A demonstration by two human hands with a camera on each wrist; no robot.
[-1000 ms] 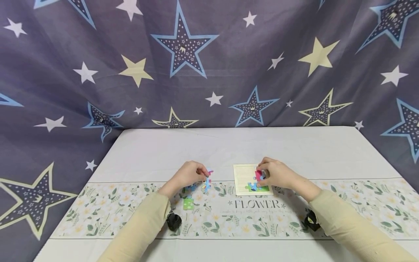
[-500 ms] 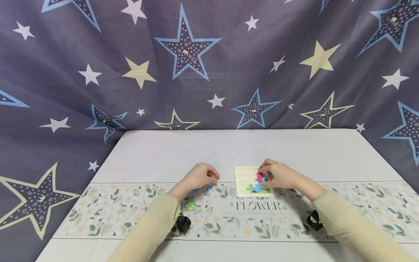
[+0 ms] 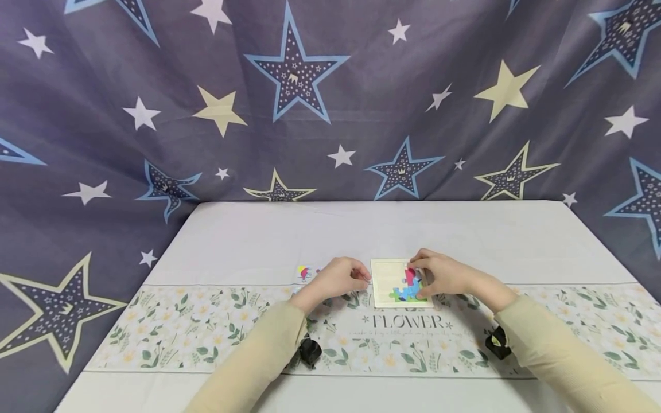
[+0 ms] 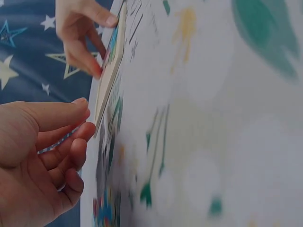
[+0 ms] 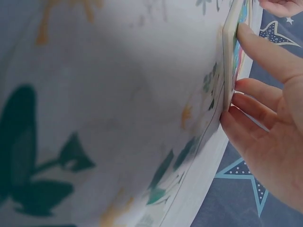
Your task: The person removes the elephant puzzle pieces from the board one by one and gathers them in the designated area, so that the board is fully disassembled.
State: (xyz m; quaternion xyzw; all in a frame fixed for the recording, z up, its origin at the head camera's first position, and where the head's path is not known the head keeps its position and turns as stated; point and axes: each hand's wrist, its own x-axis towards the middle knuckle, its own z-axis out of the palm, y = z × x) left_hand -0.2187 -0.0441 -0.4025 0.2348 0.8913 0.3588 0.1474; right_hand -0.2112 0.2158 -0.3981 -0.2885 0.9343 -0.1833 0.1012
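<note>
Puzzle board [image 3: 386, 281], partly covered by the right hand [image 3: 445, 274], lies beside FLOWER lettering [image 3: 408, 322].

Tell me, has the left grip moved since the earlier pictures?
Yes, the left grip moved rightward in the head view, nearer the jigsaw puzzle tray, judged against the printed FLOWER lettering.

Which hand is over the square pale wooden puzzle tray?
The right hand, over the multicoloured jigsaw pieces in the tray; the left hand is beside its left edge.
</note>
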